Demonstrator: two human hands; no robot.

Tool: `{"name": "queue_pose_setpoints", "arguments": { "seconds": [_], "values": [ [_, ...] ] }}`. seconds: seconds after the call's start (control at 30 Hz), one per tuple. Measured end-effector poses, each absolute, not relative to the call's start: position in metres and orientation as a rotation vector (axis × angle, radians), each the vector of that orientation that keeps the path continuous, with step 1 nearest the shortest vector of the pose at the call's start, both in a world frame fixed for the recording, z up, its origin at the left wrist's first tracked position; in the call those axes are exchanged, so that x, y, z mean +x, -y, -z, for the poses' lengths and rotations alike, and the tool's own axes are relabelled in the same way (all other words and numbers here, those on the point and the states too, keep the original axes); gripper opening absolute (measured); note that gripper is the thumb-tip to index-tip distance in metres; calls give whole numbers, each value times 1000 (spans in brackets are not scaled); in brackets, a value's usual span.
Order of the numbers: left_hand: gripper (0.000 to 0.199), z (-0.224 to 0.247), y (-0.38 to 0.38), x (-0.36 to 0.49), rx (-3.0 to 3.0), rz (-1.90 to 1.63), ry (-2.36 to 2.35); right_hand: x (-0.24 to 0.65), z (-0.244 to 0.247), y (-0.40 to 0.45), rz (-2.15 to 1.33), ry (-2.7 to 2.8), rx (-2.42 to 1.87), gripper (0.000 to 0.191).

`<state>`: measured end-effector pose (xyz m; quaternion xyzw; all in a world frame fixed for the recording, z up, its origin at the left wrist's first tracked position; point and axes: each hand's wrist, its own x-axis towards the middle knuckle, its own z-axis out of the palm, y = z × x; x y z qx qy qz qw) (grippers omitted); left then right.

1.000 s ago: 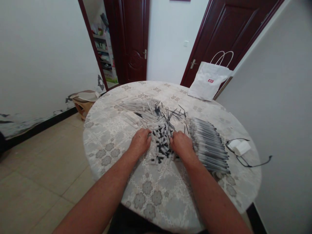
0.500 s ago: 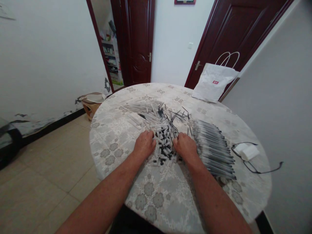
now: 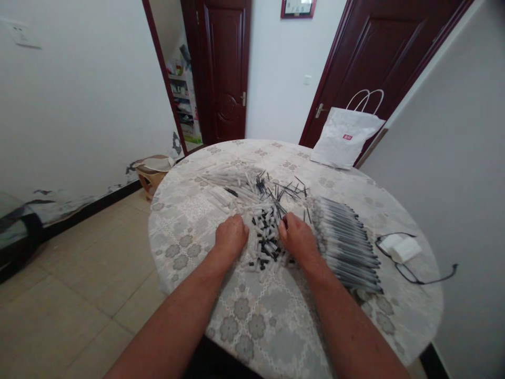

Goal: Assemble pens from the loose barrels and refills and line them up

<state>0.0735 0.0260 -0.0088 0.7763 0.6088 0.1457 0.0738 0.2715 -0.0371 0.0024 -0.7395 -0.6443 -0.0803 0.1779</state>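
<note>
My left hand (image 3: 232, 235) is closed at the left side of a pile of small black and whitish caps (image 3: 267, 239). Across the pile, my right hand (image 3: 296, 235) is closed too, its fingertips by the dark ends of thin black refills (image 3: 281, 193). What either hand holds, if anything, is too small to make out. Whitish pen tubes (image 3: 226, 179) lie loosely beyond my left hand. To the right of my right hand, pens (image 3: 347, 239) with dark ends lie side by side in a long row.
A patterned cloth covers the round table (image 3: 252, 318). Black-framed glasses (image 3: 410, 276) and a folded white tissue (image 3: 402, 247) lie at the right. A white paper bag (image 3: 347, 138) stands at the back right. A stool (image 3: 152, 176) is beyond the table's left edge.
The view has shifted slightly. My left hand has moved a little left, away from the caps. My right hand stays closed near the refills.
</note>
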Motion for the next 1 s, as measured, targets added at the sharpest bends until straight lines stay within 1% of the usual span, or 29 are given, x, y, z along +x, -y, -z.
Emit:
{"name": "queue_pose_setpoints", "arguments": {
  "seconds": [0.17,0.3,0.4,0.5,0.57,0.73,1.0],
  "values": [
    [15,15,-40,58,2163,-725,-1722,271,1,38,173,1865,-1994,22],
    [10,14,-48,48,1866,-941,-1462,269,1,39,105,1875,-1935,25],
    [15,9,-48,51,1482,-955,-1185,266,0,40,33,1905,-1858,26],
    [17,2,-44,59,1071,-997,-937,263,-2,43,-32,1947,-1788,23],
    [22,-3,-40,62,900,-1051,-810,261,-5,45,-61,1988,-1771,20],
    [33,-11,-37,63,809,-1181,-627,258,-10,48,-37,2108,-1788,17],
    [36,-7,-40,62,873,-1225,-618,259,-13,47,26,2148,-1911,17]
  ]
}}
